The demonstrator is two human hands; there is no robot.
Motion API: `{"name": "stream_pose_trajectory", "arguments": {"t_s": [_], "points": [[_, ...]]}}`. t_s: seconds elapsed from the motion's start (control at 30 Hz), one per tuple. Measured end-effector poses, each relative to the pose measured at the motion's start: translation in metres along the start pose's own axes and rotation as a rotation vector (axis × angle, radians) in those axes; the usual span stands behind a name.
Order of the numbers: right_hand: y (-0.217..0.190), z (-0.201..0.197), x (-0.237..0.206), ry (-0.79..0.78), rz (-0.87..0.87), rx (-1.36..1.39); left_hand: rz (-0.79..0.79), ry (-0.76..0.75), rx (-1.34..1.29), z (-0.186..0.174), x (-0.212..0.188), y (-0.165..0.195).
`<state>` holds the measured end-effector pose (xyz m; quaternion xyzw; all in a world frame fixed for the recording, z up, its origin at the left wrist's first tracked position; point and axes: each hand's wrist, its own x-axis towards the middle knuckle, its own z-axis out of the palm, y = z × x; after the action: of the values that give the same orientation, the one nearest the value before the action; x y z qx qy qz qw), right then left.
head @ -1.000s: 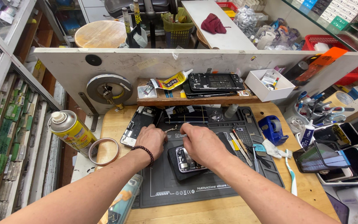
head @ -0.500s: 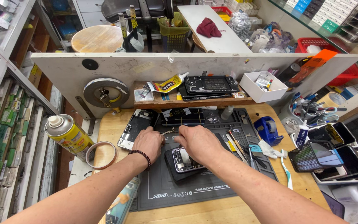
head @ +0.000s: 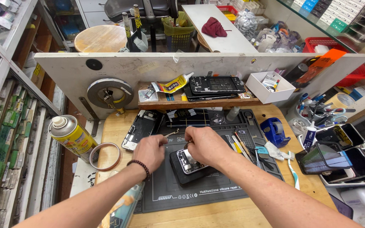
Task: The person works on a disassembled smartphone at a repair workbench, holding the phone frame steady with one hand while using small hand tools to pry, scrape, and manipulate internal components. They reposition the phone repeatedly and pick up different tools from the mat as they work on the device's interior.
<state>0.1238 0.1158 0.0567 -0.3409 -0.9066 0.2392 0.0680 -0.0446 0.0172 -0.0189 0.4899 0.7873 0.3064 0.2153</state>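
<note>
While opened phone (head: 189, 161) lies innards-up on mat (head: 216, 190), right hand (head: 205, 145) grip pinches its top; left hand (head: 150, 151) curled.

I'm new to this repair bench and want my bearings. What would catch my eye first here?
Two bare hands meet at the middle of the dark silicone work mat: the left hand and right hand work over an opened phone with exposed internals. At the bench's left edge stands a yellow spray can with a white cap, next to a roll of copper-coloured tape. A blue tape dispenser sits right of the mat.
</note>
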Motion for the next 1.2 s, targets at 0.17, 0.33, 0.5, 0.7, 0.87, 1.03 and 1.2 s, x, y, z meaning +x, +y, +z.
{"name": "stream_pose_trajectory", "arguments": {"t_s": [0.17,0.33,0.5,0.7,0.87,1.03,1.2], "points": [[0.001,-0.006,0.002,0.017,0.016,0.043,-0.057,-0.208,-0.032,0.007,-0.022,0.029],[-0.001,-0.006,0.001,0.007,0.057,0.036,-0.115,-0.308,0.032,0.008,-0.035,0.05],[-0.006,-0.007,-0.003,0.011,0.07,0.02,-0.046,-0.266,-0.01,0.004,-0.04,0.049],[-0.012,0.0,0.005,0.061,0.006,-0.087,-0.015,-0.243,-0.033,0.009,-0.038,0.045],[-0.007,-0.002,0.015,0.006,-0.155,0.022,-0.026,-0.241,-0.043,0.011,-0.037,0.047],[-0.003,-0.009,0.017,-0.094,-0.014,-0.068,-0.09,-0.271,-0.041,0.012,-0.037,0.049],[-0.002,-0.011,0.009,-0.051,-0.038,-0.019,-0.067,-0.248,-0.037,0.013,-0.037,0.048]]}}
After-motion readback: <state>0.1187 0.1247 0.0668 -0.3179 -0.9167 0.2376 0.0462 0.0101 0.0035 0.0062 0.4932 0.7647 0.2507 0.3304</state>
